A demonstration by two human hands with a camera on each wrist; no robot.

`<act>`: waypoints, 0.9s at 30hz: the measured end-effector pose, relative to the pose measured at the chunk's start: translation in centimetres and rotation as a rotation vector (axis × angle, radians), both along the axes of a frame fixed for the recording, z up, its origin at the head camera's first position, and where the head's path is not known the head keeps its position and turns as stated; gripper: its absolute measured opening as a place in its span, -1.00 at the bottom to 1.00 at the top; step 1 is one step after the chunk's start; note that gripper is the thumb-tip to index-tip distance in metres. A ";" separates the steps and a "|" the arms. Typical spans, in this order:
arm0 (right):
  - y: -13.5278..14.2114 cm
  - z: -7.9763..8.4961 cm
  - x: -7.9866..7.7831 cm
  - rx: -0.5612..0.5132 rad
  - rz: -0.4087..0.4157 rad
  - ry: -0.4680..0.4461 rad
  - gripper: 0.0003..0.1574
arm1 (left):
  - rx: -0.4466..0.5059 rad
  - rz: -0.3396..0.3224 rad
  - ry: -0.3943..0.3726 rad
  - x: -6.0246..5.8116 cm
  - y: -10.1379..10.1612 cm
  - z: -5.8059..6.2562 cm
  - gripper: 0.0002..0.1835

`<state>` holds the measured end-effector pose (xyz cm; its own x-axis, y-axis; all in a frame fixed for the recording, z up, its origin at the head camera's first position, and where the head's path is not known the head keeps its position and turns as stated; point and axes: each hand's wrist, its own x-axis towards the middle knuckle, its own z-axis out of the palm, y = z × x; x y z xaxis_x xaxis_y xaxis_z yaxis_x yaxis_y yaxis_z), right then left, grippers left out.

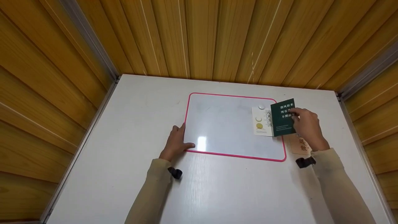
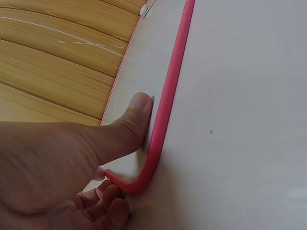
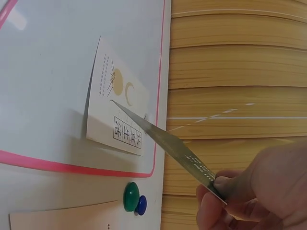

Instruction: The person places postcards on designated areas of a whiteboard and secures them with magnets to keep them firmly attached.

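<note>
My right hand (image 1: 309, 126) pinches a dark green card (image 1: 282, 121) with white lettering by its right edge, between thumb and fingertips. The green card is tilted up over the right side of a pink-framed whiteboard (image 1: 227, 124). Its left edge overlaps a white card (image 1: 261, 124) on the board, printed with a gold moon and disc. Near the top of the white card sits a round white magnet (image 1: 261, 107). My left hand (image 1: 176, 141) grips the board's near left corner, thumb on its face (image 2: 139, 103) and fingers curled at the edge.
Beside the board's right edge, a peach-coloured card (image 1: 301, 145) lies on the white table (image 1: 224, 189), partly under my right hand. A green magnet (image 3: 131, 196) and a blue magnet (image 3: 141, 205) sit close together near that card. Wood-patterned walls (image 1: 202, 37) rise behind and at both sides.
</note>
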<state>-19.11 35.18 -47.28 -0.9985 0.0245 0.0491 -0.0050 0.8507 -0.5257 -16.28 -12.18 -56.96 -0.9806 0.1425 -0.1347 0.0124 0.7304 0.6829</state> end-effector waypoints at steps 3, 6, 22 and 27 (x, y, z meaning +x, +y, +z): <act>-0.3 -0.1 -0.2 -0.003 0.000 -0.010 -0.55 | -0.010 -0.007 0.003 0.0 0.0 0.0 0.16; -0.6 -0.1 -0.4 -0.002 -0.004 -0.023 -0.54 | -0.022 -0.016 0.007 0.0 0.0 -0.1 0.16; -2.8 0.0 -1.3 -0.037 0.022 -0.030 -0.53 | -0.017 -0.010 0.014 -0.1 0.0 -0.2 0.16; -3.5 -0.2 -1.6 -0.032 0.031 -0.016 -0.55 | -0.029 -0.015 0.019 -0.2 0.0 -0.4 0.16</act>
<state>-20.72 31.73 -47.47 -0.9994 -0.0047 0.0329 -0.0221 0.8329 -0.5530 -16.51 -12.19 -57.37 -0.9807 0.1541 -0.1204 0.0365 0.7492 0.6613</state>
